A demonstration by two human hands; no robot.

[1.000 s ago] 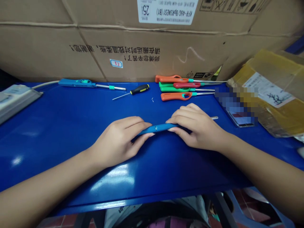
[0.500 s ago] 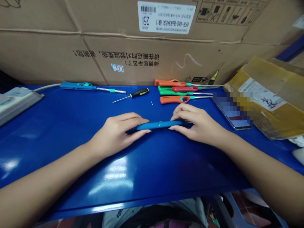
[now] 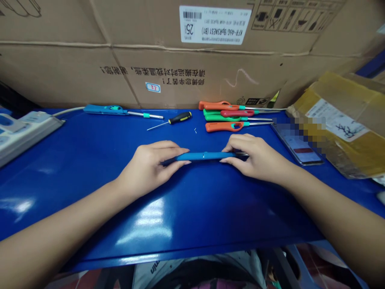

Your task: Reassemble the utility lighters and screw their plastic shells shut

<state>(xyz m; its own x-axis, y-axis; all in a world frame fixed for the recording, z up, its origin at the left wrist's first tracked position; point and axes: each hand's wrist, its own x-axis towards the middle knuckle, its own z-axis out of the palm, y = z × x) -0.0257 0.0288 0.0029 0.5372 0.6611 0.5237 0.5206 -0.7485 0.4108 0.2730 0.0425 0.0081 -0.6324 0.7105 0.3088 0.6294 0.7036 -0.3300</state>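
Observation:
Both hands hold a blue long-neck lighter (image 3: 202,155) level, its narrow edge turned up toward me. My left hand (image 3: 152,163) pinches the handle end between thumb and fingers. My right hand (image 3: 251,156) grips the other end, where a bit of the metal tube shows under the fingers. Beyond the hands lie several lighters of the same kind, among them an orange lighter (image 3: 221,127) and a red lighter (image 3: 236,113). A black and yellow screwdriver (image 3: 180,117) rests left of them. Farther left lies another blue lighter (image 3: 104,109) with its metal tube pointing right.
A large cardboard box (image 3: 168,66) stands along the table's back. At the left is a white power strip (image 3: 33,128) with a cable. To the right lie a phone (image 3: 303,150) and a taped carton (image 3: 333,156). Tiny white bits (image 3: 195,130) sit near the screwdriver.
The whole scene sits slightly farther right in the picture, as the head view has shifted. Both hands keep the same hold on the blue lighter.

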